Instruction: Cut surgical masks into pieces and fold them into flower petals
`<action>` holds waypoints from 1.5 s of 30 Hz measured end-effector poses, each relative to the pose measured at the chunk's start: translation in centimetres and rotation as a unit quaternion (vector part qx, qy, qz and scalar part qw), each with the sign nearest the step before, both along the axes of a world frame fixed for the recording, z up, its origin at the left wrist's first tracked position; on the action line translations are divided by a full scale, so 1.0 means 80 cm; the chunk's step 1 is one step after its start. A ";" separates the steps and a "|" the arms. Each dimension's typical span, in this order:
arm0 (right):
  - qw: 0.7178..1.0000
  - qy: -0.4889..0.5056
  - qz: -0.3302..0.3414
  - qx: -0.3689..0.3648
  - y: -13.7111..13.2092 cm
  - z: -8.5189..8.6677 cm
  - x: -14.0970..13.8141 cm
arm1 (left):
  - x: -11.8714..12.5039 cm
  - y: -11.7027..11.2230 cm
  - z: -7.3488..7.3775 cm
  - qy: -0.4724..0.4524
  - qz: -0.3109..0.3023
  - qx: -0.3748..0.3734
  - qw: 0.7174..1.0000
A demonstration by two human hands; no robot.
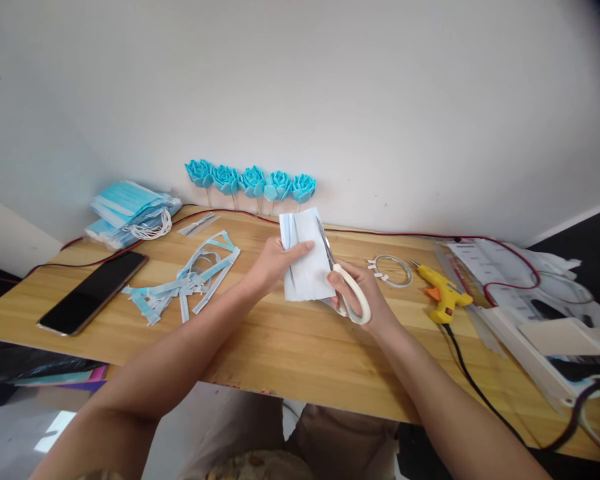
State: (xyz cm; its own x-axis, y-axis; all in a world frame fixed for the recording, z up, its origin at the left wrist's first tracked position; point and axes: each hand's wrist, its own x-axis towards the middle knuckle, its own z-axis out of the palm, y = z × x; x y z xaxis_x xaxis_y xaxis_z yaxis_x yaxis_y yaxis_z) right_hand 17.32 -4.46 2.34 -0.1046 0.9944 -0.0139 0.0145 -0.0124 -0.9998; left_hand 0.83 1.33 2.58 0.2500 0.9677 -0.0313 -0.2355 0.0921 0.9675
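My left hand [273,261] pinches the left side of a pale blue-white face-mask sheet [307,267] and holds it upright above the wooden table [290,340]. My right hand [360,297] grips white-handled scissors [347,287]; their blades run up along the sheet's right edge. Cut blue mask strips [185,283] lie in a heap to the left of my left hand.
A stack of blue masks [130,212] and a black phone [93,293] lie at the far left. Several blue paper roses [253,180] lean against the wall. A tape ring [393,270], a yellow glue gun [443,293] with cord, and white boxes [530,333] are on the right.
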 end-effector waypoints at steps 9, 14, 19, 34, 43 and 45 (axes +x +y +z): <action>1.000 -0.003 0.003 0.003 0.000 -0.001 0.000 | 0.000 0.000 0.001 -0.004 -0.004 -0.003 1.000; 1.000 0.009 0.005 -0.005 0.000 -0.002 -0.001 | 0.000 0.000 0.001 -0.004 -0.003 -0.003 1.000; 1.000 -0.001 0.013 0.000 0.002 -0.007 0.000 | -0.001 0.008 -0.002 -0.021 0.028 0.018 0.999; 0.995 -0.069 0.050 0.044 -0.001 0.010 -0.002 | -0.001 0.003 0.005 0.001 0.044 0.007 0.999; 0.998 -0.047 0.029 0.037 -0.003 0.012 -0.003 | 0.006 -0.002 0.002 0.036 0.035 0.011 0.999; 0.998 -0.044 0.026 0.039 -0.003 0.011 -0.003 | 0.006 -0.003 0.001 0.030 0.027 0.013 0.999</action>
State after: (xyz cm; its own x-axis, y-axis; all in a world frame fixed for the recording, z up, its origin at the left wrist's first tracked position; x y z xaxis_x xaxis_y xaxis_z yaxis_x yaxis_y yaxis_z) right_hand 17.11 -4.68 3.22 -0.1586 0.9860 0.0517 0.1015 0.0683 -0.9925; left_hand 1.32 1.13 2.67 0.1966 0.9803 -0.0199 -0.1803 0.0561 0.9820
